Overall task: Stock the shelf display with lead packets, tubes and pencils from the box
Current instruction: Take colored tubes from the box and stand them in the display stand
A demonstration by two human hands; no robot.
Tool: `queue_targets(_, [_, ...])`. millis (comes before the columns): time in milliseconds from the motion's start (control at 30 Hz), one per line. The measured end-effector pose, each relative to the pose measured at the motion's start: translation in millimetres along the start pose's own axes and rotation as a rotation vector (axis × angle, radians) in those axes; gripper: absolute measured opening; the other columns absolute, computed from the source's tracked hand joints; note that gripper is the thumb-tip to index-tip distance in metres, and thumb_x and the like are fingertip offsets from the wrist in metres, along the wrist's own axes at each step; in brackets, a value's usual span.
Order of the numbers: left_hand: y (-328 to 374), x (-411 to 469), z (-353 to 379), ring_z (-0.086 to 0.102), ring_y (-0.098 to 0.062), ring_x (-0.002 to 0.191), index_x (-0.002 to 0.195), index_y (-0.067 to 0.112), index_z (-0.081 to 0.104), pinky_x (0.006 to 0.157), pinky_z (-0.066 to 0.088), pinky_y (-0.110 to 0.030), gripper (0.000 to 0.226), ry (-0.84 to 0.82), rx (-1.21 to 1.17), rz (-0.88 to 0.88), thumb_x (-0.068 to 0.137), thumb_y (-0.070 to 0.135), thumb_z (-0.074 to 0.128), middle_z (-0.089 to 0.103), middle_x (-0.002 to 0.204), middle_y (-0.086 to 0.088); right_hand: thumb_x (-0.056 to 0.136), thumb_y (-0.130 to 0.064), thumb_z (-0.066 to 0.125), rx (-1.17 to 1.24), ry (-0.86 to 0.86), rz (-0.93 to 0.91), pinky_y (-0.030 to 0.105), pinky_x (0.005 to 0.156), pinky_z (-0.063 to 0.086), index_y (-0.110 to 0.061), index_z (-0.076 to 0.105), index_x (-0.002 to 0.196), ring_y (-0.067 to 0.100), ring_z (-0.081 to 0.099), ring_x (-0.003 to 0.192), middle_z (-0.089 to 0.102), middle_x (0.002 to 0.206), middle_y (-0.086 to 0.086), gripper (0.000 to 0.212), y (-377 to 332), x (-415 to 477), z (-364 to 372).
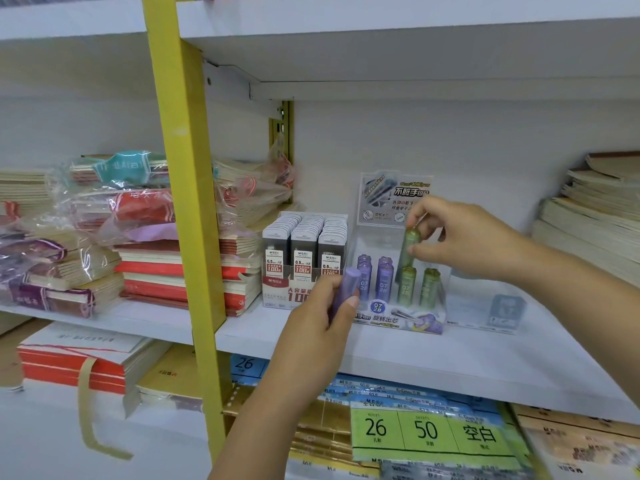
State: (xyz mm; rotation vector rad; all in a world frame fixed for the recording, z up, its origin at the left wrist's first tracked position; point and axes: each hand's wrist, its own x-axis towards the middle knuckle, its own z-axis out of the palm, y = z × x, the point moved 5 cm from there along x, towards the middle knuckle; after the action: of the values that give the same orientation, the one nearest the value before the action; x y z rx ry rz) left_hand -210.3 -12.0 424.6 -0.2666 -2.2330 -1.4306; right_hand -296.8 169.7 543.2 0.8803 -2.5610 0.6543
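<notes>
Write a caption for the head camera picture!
The left hand holds a purple tube, right hand holds a green tube over the display.

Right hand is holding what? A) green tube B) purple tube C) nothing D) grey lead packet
A: the right hand pinches a green tube above the display; the purple tube is in the left hand.

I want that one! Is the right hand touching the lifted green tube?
Touching. The head view shows the right hand pinching the green lead tube between thumb and fingers.
</notes>
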Motion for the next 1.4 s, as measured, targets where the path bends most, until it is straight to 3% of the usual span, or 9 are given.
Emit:
queue_targets(100, [-2,0,1,0.059,0.003,0.084,0.105,0.053,0.047,0.066,0.046,-0.022,0.008,-0.001,0.051,-0.007,0.100,0.046,0.044,0.065,0.090,0.025,0.081,-0.025,0.075,-0.034,-0.089,0.001,0.002,0.060,0.035,-0.030,0.056,0.094,-0.017,0.051,0.070,0.066,0.090,-0.010,0.023,3,-1,8])
queue_targets(233, [-4,0,0,0.061,0.000,0.081,0.103,0.055,0.046,0.060,0.044,-0.012,0.008,0.011,0.070,-0.017,0.100,0.048,0.043,0.067,0.090,0.021,0.082,-0.025,0.075,-0.103,-0.111,-0.008,0.008,0.069,0.036,-0.028,0.057,0.098,0.001,0.056,0.091,0.063,0.094,-0.009,0.024,3,1,5])
queue_targets(600, [-3,1,0,0.062,-0.004,0.081,0.103,0.058,0.049,0.064,0.044,-0.006,0.012,0.011,0.007,-0.038,0.098,0.048,0.048,0.070,0.093,0.019,0.092,-0.027,0.062,-0.233,-0.188,-0.035,0.023,0.094,0.032,-0.032,0.070,0.102,0.006,0.045,0.103,0.051,0.084,-0.019,0.013,1,-1,13])
queue_targets(733, [0,0,-2,0.063,-0.006,0.080,0.107,0.049,0.059,0.064,0.047,-0.011,0.013,0.016,-0.054,-0.043,0.098,0.043,0.053,0.068,0.092,0.018,0.095,-0.033,0.056,-0.258,-0.052,-0.102,0.016,0.082,0.026,-0.037,0.067,0.110,0.000,0.039,0.096,0.048,0.085,-0.024,0.020,-8,-5,7])
queue_targets(833, [6,1,-1,0.063,0.000,0.075,0.108,0.043,0.064,0.061,0.050,-0.017,0.014,0.004,-0.134,-0.044,0.097,0.036,0.058,0.067,0.084,0.021,0.089,-0.036,0.062,0.093,0.075,-0.130,0.003,0.072,0.037,-0.039,0.069,0.103,-0.012,0.052,0.084,0.062,0.080,-0.020,0.016,-29,-19,4])
queue_targets(967, [14,0,3,0.059,0.000,0.067,0.100,0.041,0.070,0.056,0.048,-0.016,0.014,-0.013,-0.184,-0.025,0.093,0.030,0.066,0.065,0.074,0.016,0.085,-0.031,0.069,0.395,-0.124,-0.090,0.022,0.073,0.054,-0.044,0.067,0.104,0.009,0.066,0.080,0.069,0.090,-0.016,0.023,-50,-37,33])
queue_targets(1133, [6,-1,-2,0.070,-0.015,0.088,0.116,0.025,0.063,0.063,0.053,-0.022,0.035,-0.027,-0.404,-0.104,0.086,0.012,0.075,0.074,0.098,0.002,0.086,-0.017,0.070,0.612,0.006,0.058,0.040,0.072,0.057,-0.020,0.072,0.091,0.017,0.068,0.065,0.072,0.078,0.003,0.007,-40,-39,35])
queue_targets(1233, [3,0,-14,0.073,-0.020,0.082,0.108,0.016,0.066,0.061,0.055,-0.023,0.022,0.049,-0.504,-0.099,0.088,0.006,0.071,0.075,0.094,-0.006,0.086,-0.024,0.069,0.581,-0.046,0.120,0.036,0.067,0.055,-0.020,0.071,0.086,0.011,0.066,0.060,0.071,0.069,0.000,0.004,-31,-42,36])
queue_targets(1400, [5,1,-17,0.070,-0.013,0.072,0.104,0.017,0.070,0.060,0.055,-0.023,0.015,0.089,-0.475,-0.057,0.092,0.010,0.067,0.075,0.085,-0.002,0.083,-0.031,0.072,0.293,-0.067,-0.019,0.012,0.065,0.046,-0.035,0.071,0.087,-0.001,0.061,0.074,0.066,0.083,-0.022,0.006,-40,-42,32])
